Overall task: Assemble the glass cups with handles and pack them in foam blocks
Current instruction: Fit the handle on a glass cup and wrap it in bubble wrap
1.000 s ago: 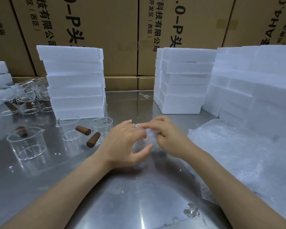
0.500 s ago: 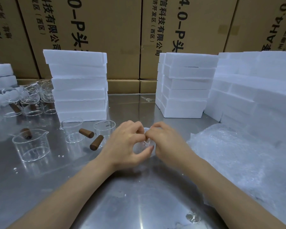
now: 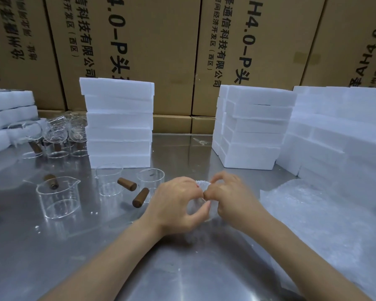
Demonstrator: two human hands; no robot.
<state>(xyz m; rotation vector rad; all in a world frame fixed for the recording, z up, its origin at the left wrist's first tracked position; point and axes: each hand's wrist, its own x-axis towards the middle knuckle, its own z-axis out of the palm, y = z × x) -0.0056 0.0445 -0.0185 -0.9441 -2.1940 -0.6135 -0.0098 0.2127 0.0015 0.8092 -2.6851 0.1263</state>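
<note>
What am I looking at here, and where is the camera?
There is no machine: these are a person's two bare hands, seen from a camera worn on the head, looking forward and down. The left hand and right hand meet over a steel table, their fingers curled round a small clear item in bubble wrap; what it is exactly stays hidden. To the left stand glass cups with brown wooden handles. Behind are stacks of white foam blocks, with more bubble wrap sheets at the right and cardboard boxes along the back.
</note>
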